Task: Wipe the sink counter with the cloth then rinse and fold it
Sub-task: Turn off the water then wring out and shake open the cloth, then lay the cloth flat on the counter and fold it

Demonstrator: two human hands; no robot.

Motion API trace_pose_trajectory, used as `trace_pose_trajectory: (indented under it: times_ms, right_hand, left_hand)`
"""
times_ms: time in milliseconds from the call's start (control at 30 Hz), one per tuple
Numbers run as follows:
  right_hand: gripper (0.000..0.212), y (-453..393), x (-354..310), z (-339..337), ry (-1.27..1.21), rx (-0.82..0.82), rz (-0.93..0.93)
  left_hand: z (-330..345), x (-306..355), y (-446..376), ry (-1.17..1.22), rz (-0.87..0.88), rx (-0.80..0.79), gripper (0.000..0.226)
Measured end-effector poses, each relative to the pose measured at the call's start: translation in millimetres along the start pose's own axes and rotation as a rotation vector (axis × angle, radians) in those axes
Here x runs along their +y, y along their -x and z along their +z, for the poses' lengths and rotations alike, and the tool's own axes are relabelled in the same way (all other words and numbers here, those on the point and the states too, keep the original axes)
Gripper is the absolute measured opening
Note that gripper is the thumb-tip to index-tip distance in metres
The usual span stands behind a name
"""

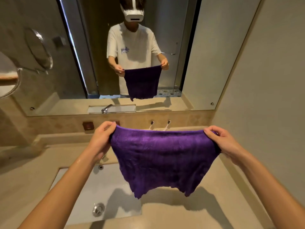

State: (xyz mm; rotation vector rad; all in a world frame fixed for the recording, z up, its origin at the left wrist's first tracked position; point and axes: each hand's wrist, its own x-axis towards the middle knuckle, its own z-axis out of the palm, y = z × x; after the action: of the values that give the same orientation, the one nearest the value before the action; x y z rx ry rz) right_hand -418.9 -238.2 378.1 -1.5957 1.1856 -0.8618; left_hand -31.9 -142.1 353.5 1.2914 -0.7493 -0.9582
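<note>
Beige stone forms the sink counter (173,210), which wraps around a pale rectangular basin (79,187) set into its left half. Nothing lies in the basin except its round metal drain plug (98,209) near the front and a small overflow hole (100,167) on its far wall; whether any water lies in it I cannot tell. Above the basin and counter hangs the purple cloth (161,159), spread flat and held up by its top edge, clear of the surface and casting a shadow below. At the cloth's upper left corner, the left hand (101,139) pinches it between thumb and curled fingers. Its upper right corner is gripped the same way by the right hand (222,141), fingers closed over the hem. Along the far wall, a wide mirror (222,47) reflects the person holding the cloth. A round swivel mirror (39,48) hangs far left.
</note>
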Motion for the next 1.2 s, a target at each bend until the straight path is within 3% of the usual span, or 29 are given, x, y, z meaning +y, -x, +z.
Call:
trace_pose_trajectory:
  times_ms: [167,267,367,467,600,867,1133,1200]
  right_hand:
    - [0.022,-20.1,37.1,-39.1,0.063,0.027,0.021]
    - [0.022,-32.6,50.3,-49.2,0.158,0.075,0.023]
    - [0.022,-41.3,56.8,-55.4,0.08,0.127,0.029]
    - [0.023,-39.7,56.5,-61.5,-0.061,0.105,-0.017]
    - [0.02,-22.7,82.8,-69.7,0.044,0.074,-0.054]
    - [0.022,46.5,220.3,-50.5,0.375,-0.21,0.153]
    - [0.029,116.0,330.9,-35.0,0.638,-0.468,0.231]
    - [0.027,126.6,341.6,-34.3,0.679,-0.508,0.206]
  left_hand:
    - [35.7,-24.7,-9.6,-0.141,-0.063,-0.014,0.021]
    - [52.6,-36.0,-21.9,-0.258,-0.022,-0.01,0.027]
    - [64.8,-36.6,-27.9,-0.317,0.028,-0.012,0.027]
    - [72.5,-30.3,-19.7,-0.259,0.099,-0.032,0.025]
    - [62.3,-53.4,6.5,-0.337,0.138,-0.064,0.021]
    - [4.9,-217.9,79.0,-0.794,0.005,-0.404,0.015]
    - [-12.7,-322.9,149.8,-1.114,0.058,-0.652,0.053]
    - [-10.4,-325.5,158.0,-1.2,0.09,-0.621,0.038]
